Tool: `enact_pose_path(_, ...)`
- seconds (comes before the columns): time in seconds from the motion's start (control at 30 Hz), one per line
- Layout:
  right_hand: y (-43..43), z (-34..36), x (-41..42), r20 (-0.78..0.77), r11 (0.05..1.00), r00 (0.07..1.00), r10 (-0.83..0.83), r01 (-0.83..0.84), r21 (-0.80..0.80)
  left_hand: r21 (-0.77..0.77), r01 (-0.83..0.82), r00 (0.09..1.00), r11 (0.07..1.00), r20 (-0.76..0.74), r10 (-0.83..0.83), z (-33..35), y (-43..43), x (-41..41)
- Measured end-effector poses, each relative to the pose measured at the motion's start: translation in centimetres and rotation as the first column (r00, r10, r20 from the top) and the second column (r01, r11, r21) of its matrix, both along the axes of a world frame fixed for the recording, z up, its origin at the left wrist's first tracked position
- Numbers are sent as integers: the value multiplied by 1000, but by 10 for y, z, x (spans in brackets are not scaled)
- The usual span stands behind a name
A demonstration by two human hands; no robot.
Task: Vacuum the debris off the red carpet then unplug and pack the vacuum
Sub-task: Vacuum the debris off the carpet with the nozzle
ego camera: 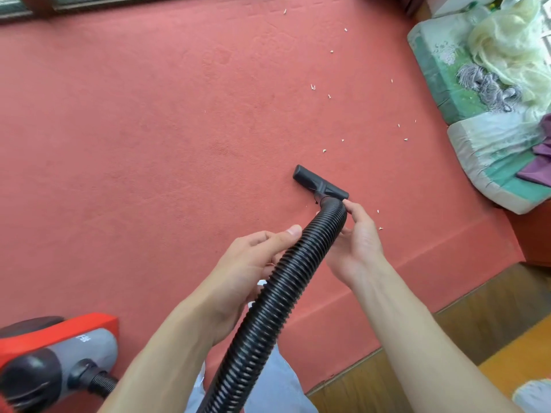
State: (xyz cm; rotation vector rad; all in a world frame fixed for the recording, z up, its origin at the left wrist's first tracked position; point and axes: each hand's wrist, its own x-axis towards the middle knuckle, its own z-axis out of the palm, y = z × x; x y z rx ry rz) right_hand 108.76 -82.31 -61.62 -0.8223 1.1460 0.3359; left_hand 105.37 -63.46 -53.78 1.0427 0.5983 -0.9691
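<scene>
Left hand (253, 257) grips the corrugated hose (280, 287), right hand (357, 236) pinches it behind the floor nozzle (320, 183); risk: the hose flexes, tilting the nozzle off the red carpet (149, 144) and missing white debris (324, 151).

carpet (149, 144) salmon-red, plain, faint embossed marks; debris (313, 87) off-white flecks; hose (268, 308) black, ribbed; nozzle (320, 183) matte black; vacuum body (59, 347) orange-red with grey panel, black fittings; cushion (441, 55) green, pale floral print; netting (507, 34) pale yellow; cloth (536, 171) purple; floor (492, 308) brown wood grain
</scene>
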Motion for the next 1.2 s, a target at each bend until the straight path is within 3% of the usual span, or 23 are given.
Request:
enact_pose_path(0.27, 1, -46, 38, -87, 991, 995, -44, 32, -133, 226, -11, 999, 974, 41, 1, -20, -21, 2)
enact_pose_path(0.43, -6, -43, 41, -12, 999, 1000, -20, 21, 45, 249, -65, 998, 966, 27, 61, -26, -34, 2)
enact_pose_path(0.77, -28, 40, 22, 40, 938, 968, -247, 229, 262, -26, 244, 954, 970, 189, -234, 0, -9, 25)
enact_pose_path(0.97, -27, 42, 31, 27, 955, 990, -135, 123, 269, -55, 227, 960, 972, 179, -214, -7, -8, 29)
enact_pose_path(1.2, -39, -14, 56, -62, 981, 998, -16, 28, 193, 116, 93, 994, 989, 53, -100, -20, -38, 27)
